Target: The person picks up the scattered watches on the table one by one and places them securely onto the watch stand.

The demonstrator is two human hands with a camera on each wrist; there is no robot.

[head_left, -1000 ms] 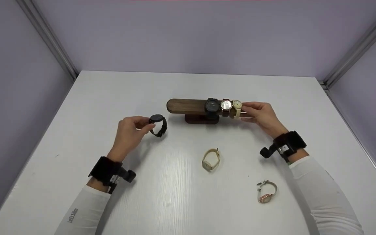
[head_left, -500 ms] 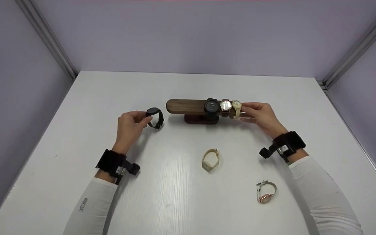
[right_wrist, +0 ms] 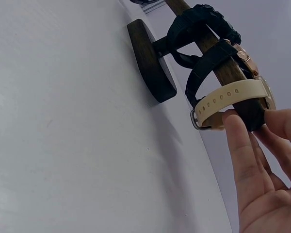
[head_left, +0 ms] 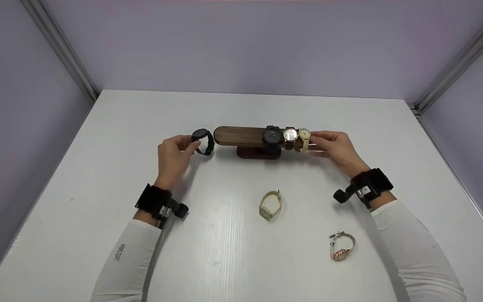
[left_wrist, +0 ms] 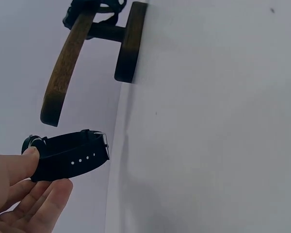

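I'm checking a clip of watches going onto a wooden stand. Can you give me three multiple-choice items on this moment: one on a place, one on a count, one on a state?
1. Where is the black watch?
A. at the stand's left end
B. flat on the table
C. at the table's front edge

2. How many watches sit on the wooden stand?
A. one
B. three
C. five

3. What is the right hand doing?
A. lying flat on the table
B. holding the stand's right end
C. lifting the pink watch

A: the left hand holds it there.
B: black, brown, cream.
B: fingers wrap the bar end.
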